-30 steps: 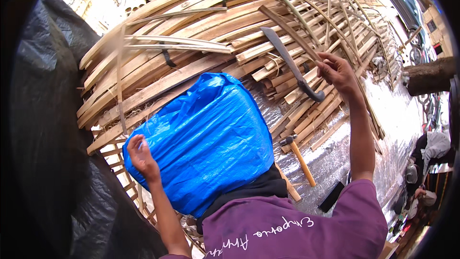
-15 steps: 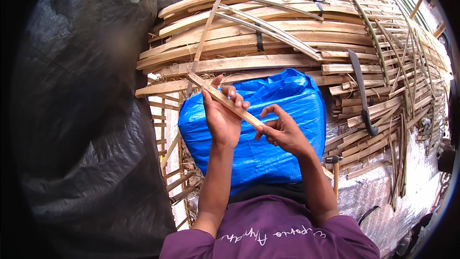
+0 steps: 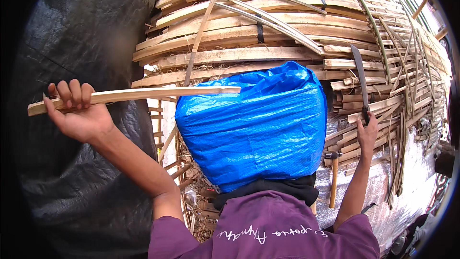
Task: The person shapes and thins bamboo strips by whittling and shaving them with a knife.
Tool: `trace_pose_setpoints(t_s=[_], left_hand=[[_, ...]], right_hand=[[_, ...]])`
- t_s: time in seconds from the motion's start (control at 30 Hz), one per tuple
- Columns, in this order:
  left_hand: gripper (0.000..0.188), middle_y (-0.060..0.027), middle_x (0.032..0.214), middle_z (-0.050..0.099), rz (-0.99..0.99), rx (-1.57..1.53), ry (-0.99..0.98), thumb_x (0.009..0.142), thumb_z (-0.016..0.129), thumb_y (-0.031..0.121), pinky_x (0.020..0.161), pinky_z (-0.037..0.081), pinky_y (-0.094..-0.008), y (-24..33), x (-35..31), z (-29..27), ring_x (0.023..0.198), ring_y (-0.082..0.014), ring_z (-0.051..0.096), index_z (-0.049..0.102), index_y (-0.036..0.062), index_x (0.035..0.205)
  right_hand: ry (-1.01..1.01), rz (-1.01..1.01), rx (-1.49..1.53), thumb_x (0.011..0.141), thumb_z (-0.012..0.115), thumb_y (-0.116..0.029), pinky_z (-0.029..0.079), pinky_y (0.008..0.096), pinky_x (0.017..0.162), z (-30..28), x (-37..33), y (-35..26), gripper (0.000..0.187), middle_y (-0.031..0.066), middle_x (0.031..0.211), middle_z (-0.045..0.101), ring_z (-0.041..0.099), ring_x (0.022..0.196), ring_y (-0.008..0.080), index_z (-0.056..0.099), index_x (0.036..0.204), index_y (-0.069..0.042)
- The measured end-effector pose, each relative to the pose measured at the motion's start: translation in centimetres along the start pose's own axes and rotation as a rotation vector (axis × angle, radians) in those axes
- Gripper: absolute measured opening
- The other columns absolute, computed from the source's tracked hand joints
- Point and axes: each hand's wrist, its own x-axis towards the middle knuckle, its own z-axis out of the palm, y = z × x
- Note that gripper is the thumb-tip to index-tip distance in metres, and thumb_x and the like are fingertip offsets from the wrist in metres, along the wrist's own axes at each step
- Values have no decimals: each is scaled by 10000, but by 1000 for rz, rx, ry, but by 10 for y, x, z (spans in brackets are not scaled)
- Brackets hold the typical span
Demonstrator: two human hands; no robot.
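My left hand (image 3: 81, 110) is out over the dark tarp at the left, its fingers wrapped round one end of a pale bamboo strip (image 3: 158, 93). The strip's far end, which looks notched, reaches over the blue plastic sheet (image 3: 254, 134) across my lap. At the right, my right hand (image 3: 368, 132) is closed around the dark handle of a machete (image 3: 360, 74). Its long blade points away from me over the stacked strips, and part of the handle is hidden by my fingers.
Split bamboo lengths (image 3: 249, 33) lie stacked in front, bound in places by black straps. Thinner strips (image 3: 378, 148) pile up at the right. A hammer (image 3: 334, 177) with a wooden handle stands beside my right forearm. A dark tarp (image 3: 86, 187) covers the left side.
Both hands were together over the blue sheet on the bamboo strip. My left hand has carried it left, while my right has let go of it and taken hold of the machete.
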Motion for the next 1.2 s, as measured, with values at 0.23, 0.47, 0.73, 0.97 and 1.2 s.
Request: trace_pose_setpoints(t_s=[0.23, 0.47, 0.73, 0.97, 1.2], left_hand=[[188, 48, 569, 226, 170, 334, 186, 974, 521, 236, 433, 169, -243, -45, 42, 20, 463, -60, 187, 493, 69, 892], [208, 66, 547, 233, 183, 472, 308, 961, 555, 227, 420, 159, -248, -79, 61, -13, 440, -38, 189, 470, 78, 844], [301, 72, 537, 248, 184, 376, 267, 956, 560, 242, 409, 153, -241, -96, 66, -34, 429, -36, 179, 426, 124, 714], [325, 87, 526, 230, 172, 421, 315, 960, 562, 207, 398, 142, -241, -112, 58, -39, 431, -22, 172, 414, 122, 685], [308, 85, 529, 245, 115, 479, 332, 968, 552, 212, 393, 149, -240, -135, 51, -58, 424, -21, 180, 419, 122, 705]], right_hand=[[62, 124, -280, 797, 655, -235, 368, 502, 1029, 31, -7, 93, 674, 283, 1263, 486, 450, 1191, 438, 418, 1375, 18], [-26, 221, -411, 788, 693, -265, 357, 535, 1033, 36, -2, 62, 642, 274, 1352, 413, 457, 1200, 421, 453, 1333, -24], [-92, 148, -294, 750, 669, -167, 373, 507, 933, 42, 24, 56, 415, 141, 1108, 584, 551, 1052, 375, 513, 1115, -49], [92, -15, -244, 753, 673, -181, 414, 494, 930, 11, 26, 3, 561, 176, 1112, 579, 555, 1036, 387, 502, 1273, -56], [-41, -309, 386, 821, 669, -153, 469, 425, 891, 47, 50, -157, 289, 163, 1045, 613, 591, 1008, 348, 617, 1082, -40]])
